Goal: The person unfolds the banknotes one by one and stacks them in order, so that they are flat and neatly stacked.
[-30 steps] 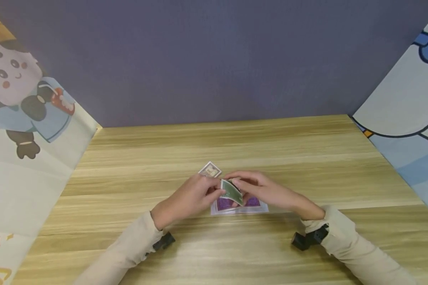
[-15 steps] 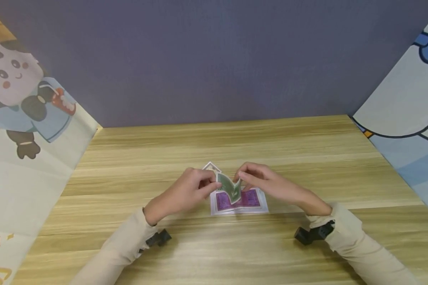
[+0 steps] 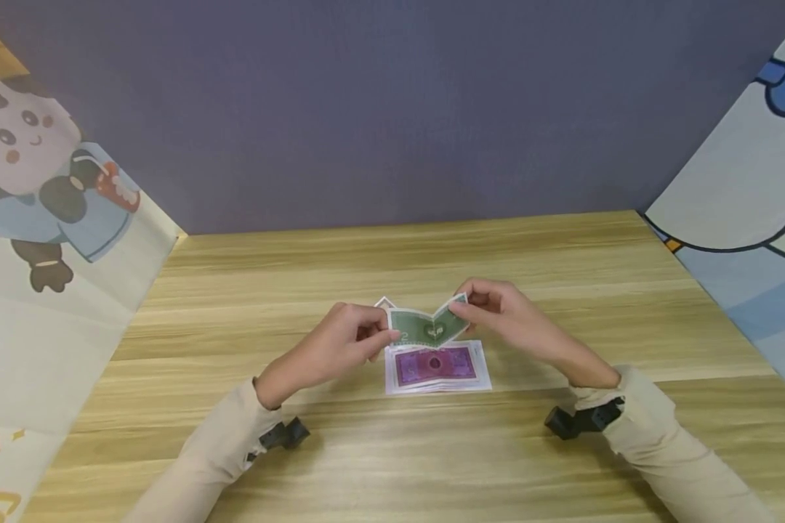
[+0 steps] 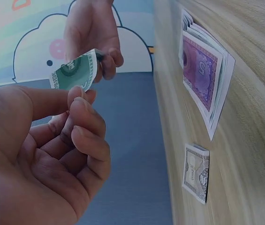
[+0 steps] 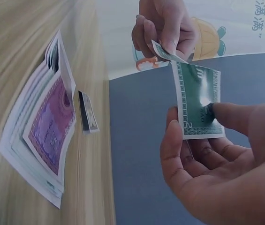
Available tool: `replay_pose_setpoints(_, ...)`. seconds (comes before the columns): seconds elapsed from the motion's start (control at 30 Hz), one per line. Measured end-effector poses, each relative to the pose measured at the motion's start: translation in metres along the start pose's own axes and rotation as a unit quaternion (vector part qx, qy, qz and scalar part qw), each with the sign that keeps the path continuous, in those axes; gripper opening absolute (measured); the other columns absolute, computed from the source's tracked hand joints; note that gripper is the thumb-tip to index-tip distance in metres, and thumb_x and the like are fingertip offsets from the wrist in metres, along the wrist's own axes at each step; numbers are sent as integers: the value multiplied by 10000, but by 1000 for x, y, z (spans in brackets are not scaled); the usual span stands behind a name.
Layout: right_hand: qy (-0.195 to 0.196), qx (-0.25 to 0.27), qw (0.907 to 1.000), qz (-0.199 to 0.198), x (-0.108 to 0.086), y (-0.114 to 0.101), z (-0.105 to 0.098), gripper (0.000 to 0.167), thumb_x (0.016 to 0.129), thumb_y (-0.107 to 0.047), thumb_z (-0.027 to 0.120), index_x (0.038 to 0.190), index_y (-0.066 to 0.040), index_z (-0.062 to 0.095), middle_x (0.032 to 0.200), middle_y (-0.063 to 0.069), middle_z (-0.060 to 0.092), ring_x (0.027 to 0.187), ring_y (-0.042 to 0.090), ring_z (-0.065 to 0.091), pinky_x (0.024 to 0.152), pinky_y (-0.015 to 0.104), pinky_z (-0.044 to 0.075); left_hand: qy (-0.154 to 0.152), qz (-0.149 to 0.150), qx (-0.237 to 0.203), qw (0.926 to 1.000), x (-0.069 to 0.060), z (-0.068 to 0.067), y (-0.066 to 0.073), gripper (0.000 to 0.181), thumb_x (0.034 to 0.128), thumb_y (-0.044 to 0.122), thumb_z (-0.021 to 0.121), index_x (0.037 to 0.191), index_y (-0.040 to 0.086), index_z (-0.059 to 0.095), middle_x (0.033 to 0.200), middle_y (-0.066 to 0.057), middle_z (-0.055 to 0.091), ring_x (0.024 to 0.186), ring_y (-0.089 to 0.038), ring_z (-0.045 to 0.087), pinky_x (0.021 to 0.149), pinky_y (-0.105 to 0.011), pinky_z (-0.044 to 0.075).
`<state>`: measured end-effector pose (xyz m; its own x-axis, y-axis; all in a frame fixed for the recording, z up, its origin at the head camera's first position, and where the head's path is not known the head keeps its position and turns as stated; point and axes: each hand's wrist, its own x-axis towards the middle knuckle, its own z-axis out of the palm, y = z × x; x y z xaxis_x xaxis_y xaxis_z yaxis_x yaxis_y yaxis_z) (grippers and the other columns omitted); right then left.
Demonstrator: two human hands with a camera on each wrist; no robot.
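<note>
A green banknote [image 3: 415,328] marked 2, creased at its middle into a shallow V, is held above the table between both hands. My left hand [image 3: 336,345] pinches its left end between thumb and fingers. At the other end, my right hand [image 3: 517,319] pinches it, thumb on the printed face [image 5: 195,96]. Below lies a small stack of notes with a purple banknote [image 3: 435,365] marked 5 on top; its sheets bulge along a middle crease. A brown folded note [image 4: 197,172] lies behind the stack, mostly covered by the green one in the head view.
The wood-grain table [image 3: 392,457] reaches back to a dark blue-grey panel [image 3: 405,116]. Cartoon-printed walls [image 3: 72,327] stand at the left and right sides. A black wrist camera [image 3: 582,420] sits on each sleeve.
Both hands have moved apart, the right one up and to the right. The green banknote, bent over and partly hidden before, has spread out between them. The purple banknote is now uncovered.
</note>
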<state>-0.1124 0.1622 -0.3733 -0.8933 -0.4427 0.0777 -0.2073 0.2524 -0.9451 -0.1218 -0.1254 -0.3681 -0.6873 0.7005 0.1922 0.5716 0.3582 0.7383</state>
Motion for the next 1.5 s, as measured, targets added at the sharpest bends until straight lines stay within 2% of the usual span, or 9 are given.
replay_pose_setpoints(0.27, 162, -247, 9994, 174, 0, 6, 3, 143, 994, -182, 627, 1003, -39, 633, 819, 130, 653, 648, 423, 617, 597, 485, 568, -57, -256, 3, 9997, -3, 3, -5, 247, 966, 145, 657, 724, 128, 613, 600, 61, 552, 511, -58, 457, 458, -208, 390)
replay_pose_setpoints(0.47, 335, -870, 9950, 357, -8, 15, 7, 108, 960, -165, 677, 891, -87, 646, 675, 82, 612, 539, 419, 596, 448, 404, 513, -278, -381, -72, 9989, -6, 11, -12, 227, 968, 142, 647, 748, 85, 642, 622, -5, 593, 527, -64, 485, 467, -214, 433)
replay_pose_setpoints(0.67, 124, -1220, 9920, 300, -9, 19, 10, 137, 958, -202, 683, 865, -107, 649, 637, 46, 594, 525, 377, 596, 471, 422, 535, -494, -549, -322, 9968, -9, 19, -24, 250, 971, 126, 639, 740, 31, 637, 599, -24, 596, 485, -70, 492, 432, -221, 440)
replay_pose_setpoints(0.83, -224, -1655, 9853, 369, -8, 29, 12, 169, 956, -193, 684, 820, -106, 635, 602, 16, 605, 495, 304, 604, 432, 347, 512, -735, -674, -645, 9929, -7, 29, -38, 275, 965, 118, 645, 708, 25, 621, 589, -65, 606, 450, -64, 484, 407, -205, 404)
replay_pose_setpoints(0.93, -449, -1951, 9792, 331, -8, 37, 13, 140, 959, -183, 678, 839, -117, 651, 578, 1, 605, 466, 243, 599, 405, 284, 466, -894, -656, -599, 9920, -6, 38, -44, 299, 968, 100, 637, 677, 36, 620, 566, -63, 605, 434, -52, 485, 410, -199, 393)
replay_pose_setpoints(1.07, -643, -2197, 9730, 278, -8, 45, 16, 103, 976, -180, 652, 894, -118, 650, 546, -28, 584, 443, 196, 585, 404, 246, 415, -1059, -896, -455, 9893, -7, 45, -44, 311, 996, 91, 589, 691, 38, 616, 547, -46, 603, 420, -63, 499, 410, -204, 415)
replay_pose_setpoints(1.2, -763, -2201, 9718, 356, -8, 50, 17, 117, 996, -182, 623, 915, -98, 627, 543, -25, 569, 439, 189, 583, 421, 261, 450, -930, -1135, -376, 9885, -8, 48, -44, 304, 1003, 95, 576, 707, 31, 602, 538, -40, 596, 421, -87, 513, 404, -207, 411)
replay_pose_setpoints(1.37, -749, -2128, 9729, 505, -8, 54, 16, 122, 1001, -184, 615, 929, -87, 628, 559, 3, 563, 440, 180, 578, 421, 284, 483, -781, -1152, -116, 9902, -6, 52, -43, 298, 987, 117, 602, 695, 57, 605, 509, 10, 554, 418, -56, 482, 403, -198, 357)
replay_pose_setpoints(1.5, -730, -2143, 9725, 549, -6, 54, 16, 116, 999, -184, 619, 944, -84, 634, 560, 9, 565, 434, 171, 574, 422, 286, 492, -717, -1189, 176, 9902, -6, 51, -41, 303, 980, 137, 611, 680, 98, 591, 498, 70, 516, 415, -44, 466, 409, -202, 368)
